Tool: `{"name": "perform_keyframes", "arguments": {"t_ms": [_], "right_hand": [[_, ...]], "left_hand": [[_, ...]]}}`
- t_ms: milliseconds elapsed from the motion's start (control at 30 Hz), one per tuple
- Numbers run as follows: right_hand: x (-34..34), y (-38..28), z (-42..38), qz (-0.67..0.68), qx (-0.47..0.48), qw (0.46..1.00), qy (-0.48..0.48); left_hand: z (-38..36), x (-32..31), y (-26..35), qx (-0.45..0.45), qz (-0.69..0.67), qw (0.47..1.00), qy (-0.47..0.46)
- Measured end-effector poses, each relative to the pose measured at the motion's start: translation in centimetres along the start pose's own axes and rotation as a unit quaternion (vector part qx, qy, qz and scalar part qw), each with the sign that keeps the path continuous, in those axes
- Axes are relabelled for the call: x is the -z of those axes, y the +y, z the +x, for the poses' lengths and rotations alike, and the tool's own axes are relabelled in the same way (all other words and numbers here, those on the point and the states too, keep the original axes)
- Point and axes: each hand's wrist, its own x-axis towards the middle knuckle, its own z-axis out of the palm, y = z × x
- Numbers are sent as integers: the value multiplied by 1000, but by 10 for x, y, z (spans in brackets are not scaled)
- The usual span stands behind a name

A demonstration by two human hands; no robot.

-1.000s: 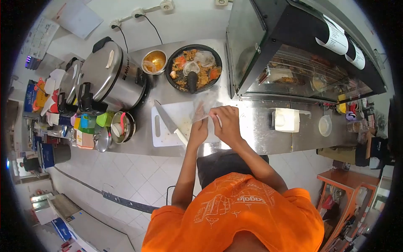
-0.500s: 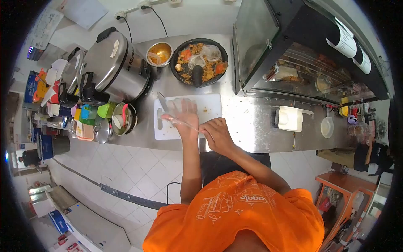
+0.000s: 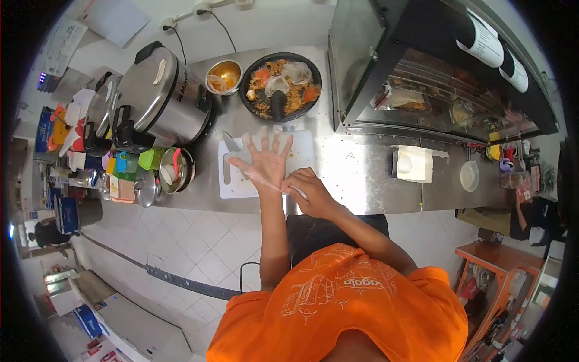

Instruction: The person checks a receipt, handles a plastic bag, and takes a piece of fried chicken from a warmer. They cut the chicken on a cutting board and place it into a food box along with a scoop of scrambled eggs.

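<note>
My left hand (image 3: 267, 167) is raised over the white cutting board (image 3: 235, 188) with its fingers spread wide. A clear plastic glove (image 3: 263, 180) covers it, loose around the fingertips and wrist. My bare right hand (image 3: 309, 194) pinches the glove's cuff at the left wrist. On the board's upper left lies a knife (image 3: 230, 142), partly hidden. Beyond the board stands a black stone mortar (image 3: 245, 96) holding a crumbly orange-brown mix, clear plastic bags and a dark pestle (image 3: 277, 106).
A metal bowl (image 3: 224, 77) stands left of the mortar. Large pressure cookers (image 3: 158, 90) and stacked pots (image 3: 177, 171) fill the left side. At right are a glass display case (image 3: 422, 90), a white box (image 3: 415, 165) and a small white bowl (image 3: 469, 175).
My left hand's fingers have spread apart and the hand has turned flatter, with the glove further over it. My right hand still grips the cuff at the wrist. The view has shifted slightly.
</note>
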Motion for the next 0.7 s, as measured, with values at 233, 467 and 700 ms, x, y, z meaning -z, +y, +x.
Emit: {"name": "perform_keyframes", "arguments": {"t_ms": [233,467,700], "right_hand": [[29,-4,-8,-3,-42,998,45],[32,66,-8,-132,-113,982,67],[63,133,106,-224,-105,964,100]], "left_hand": [[-9,42,-36,62,254,960,100],[-67,47,-50,118,600,791,-2],[-142,-2,31,25,459,887,38]]}}
